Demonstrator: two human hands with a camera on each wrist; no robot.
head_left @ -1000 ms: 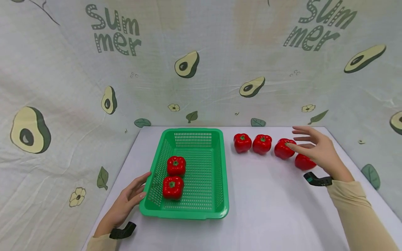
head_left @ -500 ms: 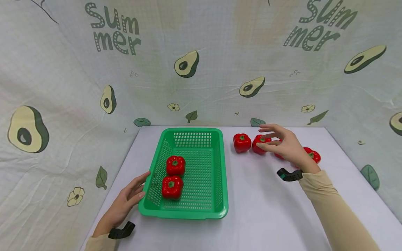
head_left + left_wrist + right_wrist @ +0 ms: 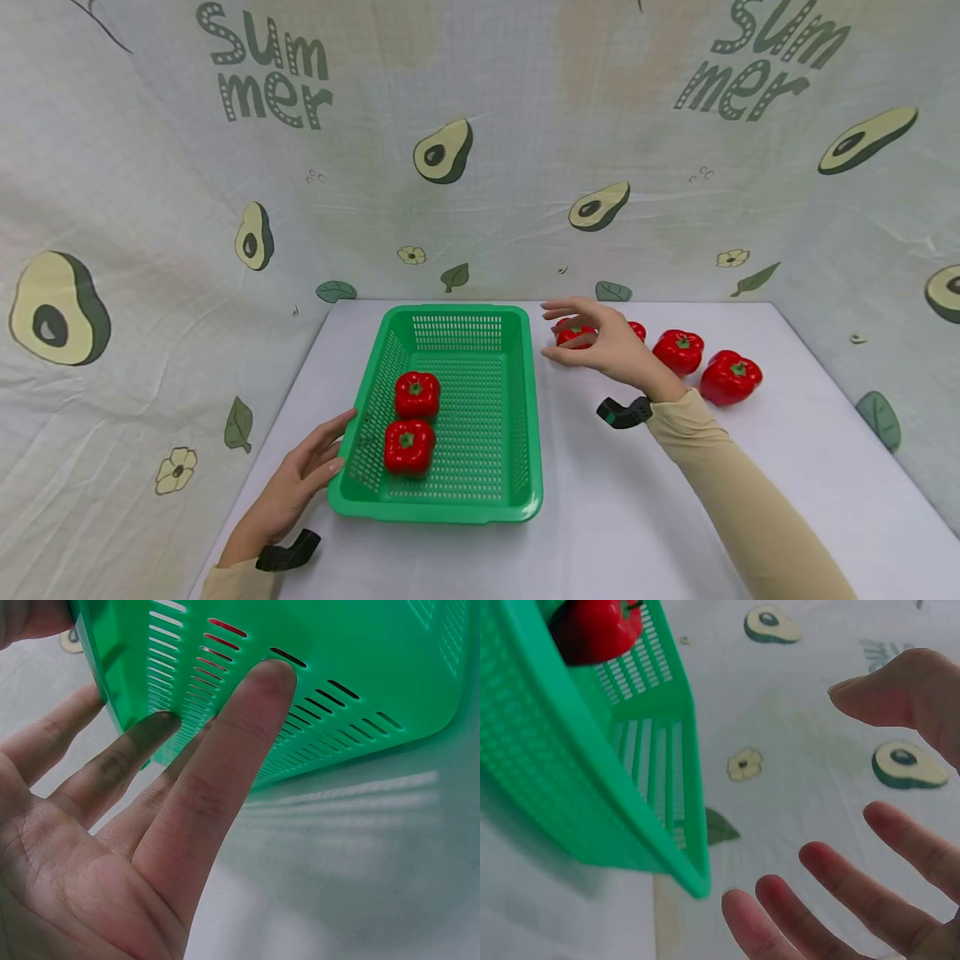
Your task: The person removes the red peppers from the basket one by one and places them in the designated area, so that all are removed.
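A green plastic basket [image 3: 523, 400] holds two red bell peppers, a rear one [image 3: 417, 395] and a front one [image 3: 408, 447]. My left hand [image 3: 288, 483] touches the basket's left side; in the left wrist view its extended fingers [image 3: 217, 776] meet the slotted outer wall. Just right of the basket, my right hand [image 3: 603, 342] hovers with fingers spread and nothing in its grasp. Behind those fingers, a bell pepper [image 3: 574, 335] on the table is partly covered. The right wrist view shows the fingers apart beside the basket rim [image 3: 694, 750].
Farther right on the white table [image 3: 600, 500] stand more red bell peppers, one [image 3: 637, 331] mostly hidden by my right hand, another [image 3: 678, 352] and a last one [image 3: 731, 377] near my sleeve. A cloth with avocado prints [image 3: 480, 167] hangs around the table's back and sides.
My right hand has swept left from above the far-right peppers to beside the basket, uncovering the two rightmost peppers. The left hand and the basket stay in place.
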